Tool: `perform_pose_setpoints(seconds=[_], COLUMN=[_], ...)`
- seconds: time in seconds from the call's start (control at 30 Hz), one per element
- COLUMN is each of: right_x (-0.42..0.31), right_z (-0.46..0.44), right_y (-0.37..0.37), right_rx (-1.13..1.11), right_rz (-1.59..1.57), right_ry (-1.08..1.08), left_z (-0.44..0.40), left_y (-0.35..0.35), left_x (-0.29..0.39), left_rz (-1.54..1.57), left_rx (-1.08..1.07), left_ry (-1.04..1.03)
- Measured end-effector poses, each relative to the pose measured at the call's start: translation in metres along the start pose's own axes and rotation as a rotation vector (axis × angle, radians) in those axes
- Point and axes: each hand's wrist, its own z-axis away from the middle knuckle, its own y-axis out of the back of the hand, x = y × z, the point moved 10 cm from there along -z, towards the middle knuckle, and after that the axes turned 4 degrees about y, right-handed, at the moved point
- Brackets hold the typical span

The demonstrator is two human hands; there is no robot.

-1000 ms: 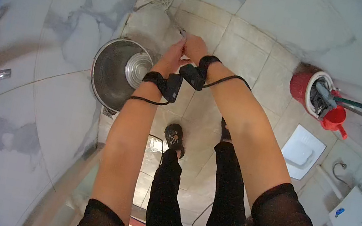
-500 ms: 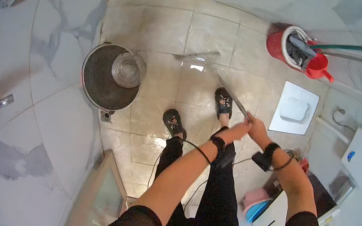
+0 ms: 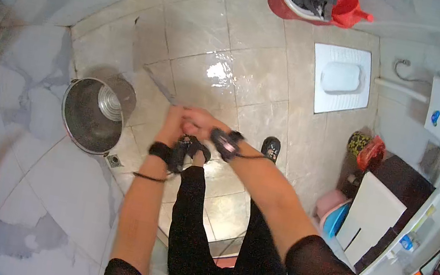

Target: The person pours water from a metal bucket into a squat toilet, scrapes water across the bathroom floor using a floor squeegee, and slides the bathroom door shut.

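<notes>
A long thin handle, blurred by motion, belongs to a floor squeegee [image 3: 160, 84] that reaches toward the upper left over the wet tiled floor [image 3: 263, 77]. My left hand [image 3: 173, 123] is closed around the handle's near end. Right beside it, my right hand [image 3: 203, 121] is closed on the same handle, the two hands touching. The squeegee's head is a faint smear near the left wall. Left of my hands stands a large metal bucket [image 3: 70, 126] with a clear ribbed basin [image 3: 110, 103] inside.
A squat toilet [image 3: 341, 79] is set in the floor at right. Against the far wall stands a red bucket [image 3: 281, 6] with a red dipper [image 3: 348, 10]. Pink and blue basins [image 3: 335, 219] sit by the cabinet [image 3: 374, 215]. A floor drain [image 3: 114, 160] lies near the metal bucket.
Both hands and the squeegee have swung left, its head now nearer the left wall. The view has turned and shifted, bringing more of the right side into sight.
</notes>
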Motion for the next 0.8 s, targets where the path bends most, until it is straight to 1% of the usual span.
perform_pose_setpoints(seconds=[0.03, 0.07, 0.13, 0.17, 0.2, 0.23, 0.27, 0.3, 0.33, 0.37, 0.43, 0.47, 0.5, 0.57, 0.6, 0.63, 0.67, 0.7, 0.73, 0.77, 0.8], right_x=[0.006, 0.012, -0.023, -0.029, -0.030, -0.032, -0.031, -0.023, -0.022, -0.020, -0.007, -0.010, -0.015, -0.028, -0.033, -0.038, -0.044, -0.055, -0.085, -0.088, -0.123], right_z=[-0.013, -0.024, 0.008, 0.032, 0.063, 0.094, 0.131, 0.166, 0.206, 0.244, 0.318, 0.351, 0.383, 0.419, 0.427, 0.432, 0.434, 0.424, 0.410, 0.384, 0.358], right_y=[0.014, 0.028, 0.007, 0.021, 0.038, 0.055, 0.074, 0.100, 0.116, 0.132, 0.172, 0.178, 0.183, 0.189, 0.187, 0.181, 0.177, 0.164, 0.144, 0.148, 0.130], right_rx=[0.025, 0.049, 0.134, 0.213, 0.259, 0.305, 0.328, 0.317, 0.307, 0.357, 0.467, 0.519, 0.656, 0.654, 0.662, 0.670, 0.676, 0.530, 0.549, 0.551, 0.433], right_rz=[0.007, 0.013, -0.027, -0.012, -0.070, -0.128, -0.262, -0.297, -0.265, -0.330, -0.432, -0.488, -0.477, -0.377, -0.405, -0.432, -0.456, -0.455, -0.393, -0.432, -0.244], right_ry=[-0.010, -0.021, 0.018, 0.022, 0.015, 0.011, 0.000, 0.004, -0.010, -0.011, -0.017, -0.033, -0.065, -0.001, 0.032, 0.062, 0.094, 0.128, 0.217, 0.228, 0.342], left_z=[-0.008, -0.025, -0.050, -0.060, -0.063, -0.046, -0.029, -0.080, -0.083, -0.111, -0.125, -0.118, -0.113, -0.099, -0.091, -0.087, -0.083, -0.076, -0.072, -0.073, -0.079], left_y=[0.014, 0.014, 0.012, -0.007, -0.035, -0.076, -0.123, -0.127, -0.154, -0.180, -0.236, -0.267, -0.301, -0.363, -0.385, -0.372, -0.362, -0.353, -0.339, -0.321, -0.305], left_x=[0.012, 0.007, -0.012, -0.020, -0.035, -0.041, -0.046, -0.112, -0.158, -0.194, -0.267, -0.271, -0.278, -0.299, -0.305, -0.301, -0.295, -0.270, -0.242, -0.206, -0.165], left_rz=[-0.013, -0.063, -0.160, -0.345, -0.525, -0.541, -0.555, -0.754, -0.519, -0.712, -0.786, -0.961, -1.137, -1.478, -1.642, -1.269, -1.062, -0.944, -0.890, -0.883, -1.067], left_rx=[0.065, 0.033, -0.021, -0.087, -0.148, -0.136, -0.128, -0.116, -0.146, -0.022, 0.000, -0.004, -0.017, -0.058, -0.081, -0.034, -0.011, -0.013, -0.015, -0.013, -0.010], left_ry=[-0.055, 0.005, 0.134, 0.022, -0.094, -0.075, -0.059, -0.019, 0.076, -0.088, -0.060, -0.132, -0.207, -0.359, -0.441, -0.277, -0.219, -0.237, -0.273, -0.321, -0.464])
